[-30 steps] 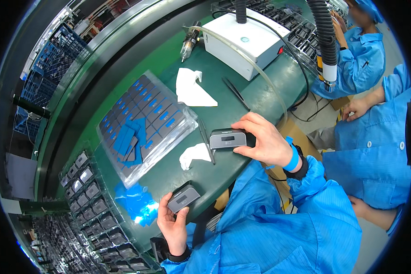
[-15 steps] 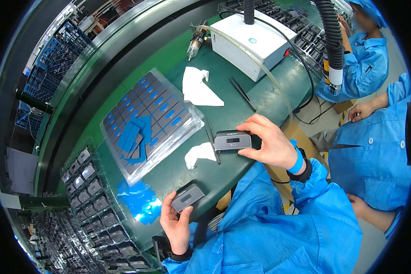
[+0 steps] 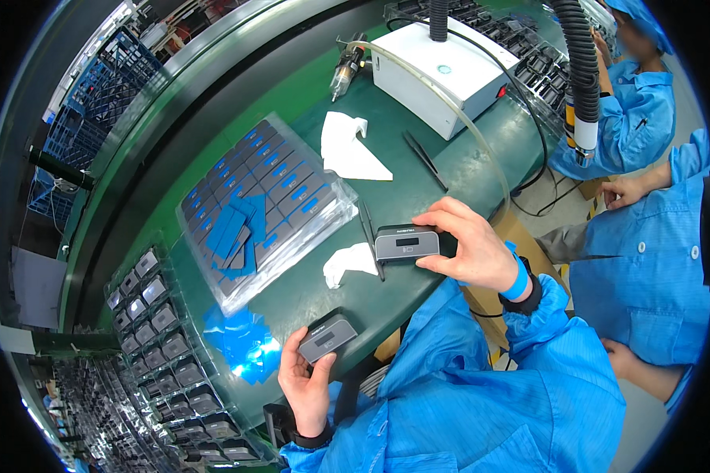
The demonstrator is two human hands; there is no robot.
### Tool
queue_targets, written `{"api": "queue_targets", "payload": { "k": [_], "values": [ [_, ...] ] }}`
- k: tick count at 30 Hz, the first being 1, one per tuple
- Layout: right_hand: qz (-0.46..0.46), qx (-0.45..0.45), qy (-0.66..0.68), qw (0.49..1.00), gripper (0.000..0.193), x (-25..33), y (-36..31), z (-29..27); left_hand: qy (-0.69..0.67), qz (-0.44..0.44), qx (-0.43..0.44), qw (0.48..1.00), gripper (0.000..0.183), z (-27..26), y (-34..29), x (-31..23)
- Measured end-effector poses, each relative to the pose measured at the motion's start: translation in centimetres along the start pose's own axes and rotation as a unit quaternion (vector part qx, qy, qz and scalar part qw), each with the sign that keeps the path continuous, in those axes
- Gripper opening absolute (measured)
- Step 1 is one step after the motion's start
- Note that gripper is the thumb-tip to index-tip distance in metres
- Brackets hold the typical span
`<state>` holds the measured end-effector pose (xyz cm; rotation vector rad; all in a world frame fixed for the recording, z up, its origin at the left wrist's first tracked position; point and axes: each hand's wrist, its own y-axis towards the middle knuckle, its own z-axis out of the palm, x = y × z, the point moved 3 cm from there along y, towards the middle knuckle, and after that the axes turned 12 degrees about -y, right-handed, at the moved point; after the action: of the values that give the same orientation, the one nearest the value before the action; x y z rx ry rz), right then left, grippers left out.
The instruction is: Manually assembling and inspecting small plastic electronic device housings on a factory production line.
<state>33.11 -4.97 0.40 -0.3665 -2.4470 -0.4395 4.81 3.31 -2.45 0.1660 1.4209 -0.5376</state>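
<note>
Green matting tops the workbench, its near edge curving past the seated person's blue sleeves. Nearest, the left hand grips the left end of a small dark grey device between thumb and fingers, near the bench edge. Farther up and to the right, the right hand pinches the right end of a similar grey device; whether either device rests on the bench is hard to tell. Just left of this second device lie slim dark tweezers and a crumpled white wipe. Shiny blue film lies beyond the left hand, with rows of grey housings to its left. Farther back, loose blue pieces lie on blue-marked grey blocks. Beyond stand another white wipe, flat on the bench, and a white box. Far right, a blue-clad co-worker raises both hands.
</note>
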Motion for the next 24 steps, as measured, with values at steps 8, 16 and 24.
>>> {"api": "queue_targets", "payload": {
  "k": [8, 16, 24],
  "values": [
    [0.004, -0.001, -0.001, 1.0, 0.046, 0.2, -0.3, -0.2, 0.002, -0.003, 0.004, 1.0, 0.052, 0.1, -0.2, 0.0],
    [-0.049, 0.023, 0.042, 0.998, 0.049, 3.7, -0.2, 0.9, -0.015, 0.008, 0.011, 1.0, 0.052, -0.5, -0.7, -0.3],
    [-0.12, 0.101, 0.094, 0.983, 0.049, 8.5, 0.0, 6.6, 0.155, 0.052, 0.048, 0.985, 0.053, -2.4, -2.1, -0.4]
  ]
}}
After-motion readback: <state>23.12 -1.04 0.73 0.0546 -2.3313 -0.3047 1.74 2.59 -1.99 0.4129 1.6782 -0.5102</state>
